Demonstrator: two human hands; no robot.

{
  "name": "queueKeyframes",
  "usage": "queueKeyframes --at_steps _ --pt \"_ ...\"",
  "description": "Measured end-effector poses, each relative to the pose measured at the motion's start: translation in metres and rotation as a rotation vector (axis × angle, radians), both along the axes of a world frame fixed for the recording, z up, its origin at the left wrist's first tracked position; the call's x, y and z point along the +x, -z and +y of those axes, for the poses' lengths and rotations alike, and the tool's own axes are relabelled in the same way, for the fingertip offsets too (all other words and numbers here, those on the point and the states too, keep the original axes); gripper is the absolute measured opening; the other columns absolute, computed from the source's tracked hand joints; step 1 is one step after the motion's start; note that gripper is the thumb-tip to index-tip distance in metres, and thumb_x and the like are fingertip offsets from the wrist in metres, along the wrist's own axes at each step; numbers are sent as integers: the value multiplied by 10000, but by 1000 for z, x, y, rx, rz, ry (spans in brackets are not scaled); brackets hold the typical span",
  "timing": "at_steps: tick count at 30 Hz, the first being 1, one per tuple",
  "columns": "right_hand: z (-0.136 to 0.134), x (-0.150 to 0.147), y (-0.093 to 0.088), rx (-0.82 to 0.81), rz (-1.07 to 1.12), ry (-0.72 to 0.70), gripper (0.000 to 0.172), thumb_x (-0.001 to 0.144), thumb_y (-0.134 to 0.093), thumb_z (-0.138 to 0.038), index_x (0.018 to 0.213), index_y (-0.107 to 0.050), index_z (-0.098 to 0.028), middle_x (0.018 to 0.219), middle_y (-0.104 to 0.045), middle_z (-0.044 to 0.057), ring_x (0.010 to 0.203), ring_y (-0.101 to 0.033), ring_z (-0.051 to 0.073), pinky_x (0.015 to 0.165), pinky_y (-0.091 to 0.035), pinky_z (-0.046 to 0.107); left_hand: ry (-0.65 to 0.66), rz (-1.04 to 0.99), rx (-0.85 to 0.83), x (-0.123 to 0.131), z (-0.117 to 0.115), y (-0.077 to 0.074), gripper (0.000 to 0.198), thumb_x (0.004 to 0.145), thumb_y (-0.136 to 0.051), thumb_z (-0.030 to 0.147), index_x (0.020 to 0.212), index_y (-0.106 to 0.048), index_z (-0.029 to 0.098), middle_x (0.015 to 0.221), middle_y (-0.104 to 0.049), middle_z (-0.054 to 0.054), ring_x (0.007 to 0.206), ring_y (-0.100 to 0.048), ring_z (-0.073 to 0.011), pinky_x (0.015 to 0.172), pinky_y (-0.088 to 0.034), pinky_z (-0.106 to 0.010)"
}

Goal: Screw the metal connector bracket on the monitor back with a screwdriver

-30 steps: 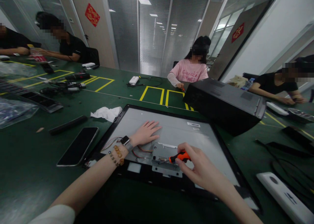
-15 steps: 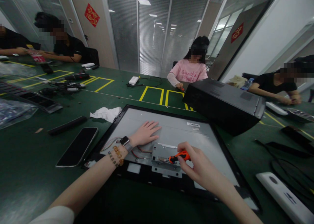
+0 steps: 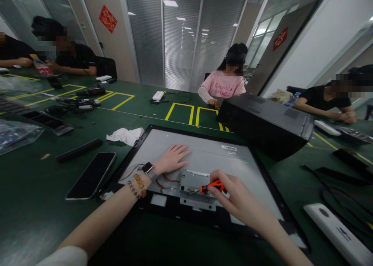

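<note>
A flat display panel (image 3: 201, 139) in a black frame lies back side up in front of me, its metal back facing me. My left hand (image 3: 171, 159) rests flat on that back, fingers spread, holding nothing. My right hand (image 3: 229, 188) grips an orange and black screwdriver (image 3: 214, 186). The screwdriver's shaft points left, into a small metal bracket (image 3: 192, 178) near the panel's front edge; its exact tip contact is too small to make out. Thin coloured wires (image 3: 166, 180) run from the bracket beneath my left wrist.
Left of the panel lie a smartphone (image 3: 91, 176), a black bar (image 3: 79, 150) and a crumpled white tissue (image 3: 125, 135). A large black case (image 3: 262, 122) stands behind, on the right. A white power strip (image 3: 335, 229) lies front right. Other people sit around the green table.
My left hand stays flat on the panel, and my right hand keeps the screwdriver at the bracket with barely any shift. A seated person at the far left has moved slightly.
</note>
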State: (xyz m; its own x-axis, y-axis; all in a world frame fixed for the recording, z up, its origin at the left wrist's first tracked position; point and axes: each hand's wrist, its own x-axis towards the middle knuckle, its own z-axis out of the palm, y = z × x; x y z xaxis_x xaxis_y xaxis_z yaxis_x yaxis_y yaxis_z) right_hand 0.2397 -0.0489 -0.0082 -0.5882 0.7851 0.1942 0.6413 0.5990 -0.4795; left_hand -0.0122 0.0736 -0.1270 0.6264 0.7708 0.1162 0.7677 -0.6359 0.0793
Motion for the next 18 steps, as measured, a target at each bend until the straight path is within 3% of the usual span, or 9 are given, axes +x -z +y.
queueKeyframes --at_steps 12,18 --pt "0 -1 1 27 41 -1 85 916 -446 -178 962 -499 -225 828 -669 31 712 -643 184 643 -482 301 8 -11 20 -2 3 6 525 1020 -367 534 1487 -348 294 1572 -314 -57 1430 -296 -252 1160 -184 -436" --pt "0 0 -1 10 39 -12 74 972 -452 -273 955 -503 -223 829 -674 39 717 -641 189 641 -472 301 15 -35 34 -2 3 7 528 1018 -347 550 1482 -361 298 1566 -329 -51 1430 -294 -251 1159 -186 -436"
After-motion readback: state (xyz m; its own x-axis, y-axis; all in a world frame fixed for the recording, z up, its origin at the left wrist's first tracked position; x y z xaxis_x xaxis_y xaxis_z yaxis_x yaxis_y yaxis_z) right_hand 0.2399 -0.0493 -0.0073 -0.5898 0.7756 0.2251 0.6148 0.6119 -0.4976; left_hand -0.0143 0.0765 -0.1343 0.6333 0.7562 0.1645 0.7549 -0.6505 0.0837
